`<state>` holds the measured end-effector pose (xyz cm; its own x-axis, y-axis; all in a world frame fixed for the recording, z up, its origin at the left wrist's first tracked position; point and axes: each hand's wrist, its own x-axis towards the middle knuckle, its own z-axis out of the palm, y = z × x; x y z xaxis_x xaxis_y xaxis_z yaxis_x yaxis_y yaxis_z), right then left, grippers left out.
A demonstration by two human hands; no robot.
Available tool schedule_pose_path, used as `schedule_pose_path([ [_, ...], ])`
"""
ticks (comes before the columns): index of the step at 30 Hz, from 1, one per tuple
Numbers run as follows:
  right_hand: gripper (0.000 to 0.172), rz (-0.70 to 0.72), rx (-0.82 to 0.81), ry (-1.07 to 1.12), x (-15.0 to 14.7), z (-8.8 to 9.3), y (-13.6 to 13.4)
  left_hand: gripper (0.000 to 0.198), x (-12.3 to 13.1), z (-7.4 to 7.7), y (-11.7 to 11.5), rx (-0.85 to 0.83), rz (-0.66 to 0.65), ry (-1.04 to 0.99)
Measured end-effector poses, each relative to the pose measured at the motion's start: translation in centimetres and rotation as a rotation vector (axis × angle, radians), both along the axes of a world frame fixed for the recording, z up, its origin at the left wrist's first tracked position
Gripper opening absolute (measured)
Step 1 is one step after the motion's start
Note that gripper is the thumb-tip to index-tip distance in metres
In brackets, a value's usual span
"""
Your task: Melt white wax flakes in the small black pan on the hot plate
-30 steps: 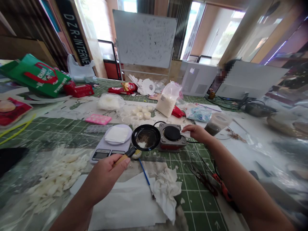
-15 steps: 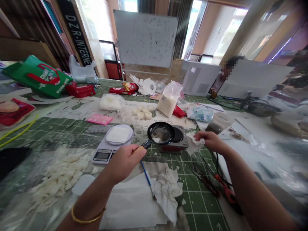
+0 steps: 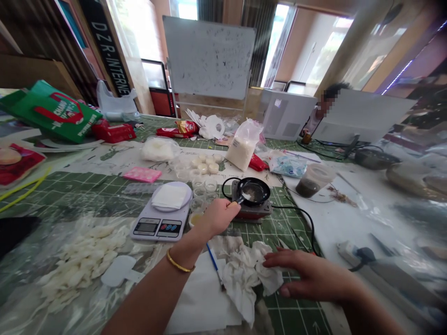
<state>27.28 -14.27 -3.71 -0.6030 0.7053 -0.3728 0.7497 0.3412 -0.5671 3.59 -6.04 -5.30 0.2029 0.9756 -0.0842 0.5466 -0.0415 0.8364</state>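
While gripping a wooden handle (image 3: 233, 204) in the left hand (image 3: 220, 218), with fingers wrapped around it, holds a glossy black pan (image 3: 260, 188) over a squarish hot plate (image 3: 252, 214); cannot tell whether touching. Has the right hand (image 3: 310, 274) at crumpled white tissue (image 3: 240, 274), with thumb and fingers loosely parted, contact unclear. Looks onto a plastic scale (image 3: 180, 215), white granules (image 3: 240, 156) in a translucent bag (image 3: 248, 129) and, farther back, a dark banner (image 3: 108, 53) reading "DZR-INTERNE".

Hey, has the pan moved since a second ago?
Yes, to the right: from between the scale and the hot plate, the pan has come over the hot plate.
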Motion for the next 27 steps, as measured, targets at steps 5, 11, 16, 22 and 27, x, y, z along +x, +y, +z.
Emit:
schedule_pose_path([
  [5,0.041,-0.274,0.139,0.014,0.3,-0.9,1.0,0.050,-0.5,-0.1,0.1,-0.176,-0.062,-0.075],
  [11,0.031,-0.660,0.200,0.243,0.0,-2.5,3.1,0.076,-2.0,0.0,0.6,-0.394,0.143,-0.482],
  [16,0.055,-0.883,-0.019,0.809,-1.2,-3.8,4.3,0.087,-2.5,-0.2,0.8,-0.624,0.118,-0.937],
  [22,0.071,-0.902,-0.103,1.003,-2.4,-4.3,5.1,0.085,-2.4,-0.3,1.3,-0.644,0.130,-1.038],
  [27,0.067,-0.838,0.210,0.565,-2.2,-3.0,3.8,0.086,-3.4,0.1,0.5,-0.626,0.118,-0.978],
])
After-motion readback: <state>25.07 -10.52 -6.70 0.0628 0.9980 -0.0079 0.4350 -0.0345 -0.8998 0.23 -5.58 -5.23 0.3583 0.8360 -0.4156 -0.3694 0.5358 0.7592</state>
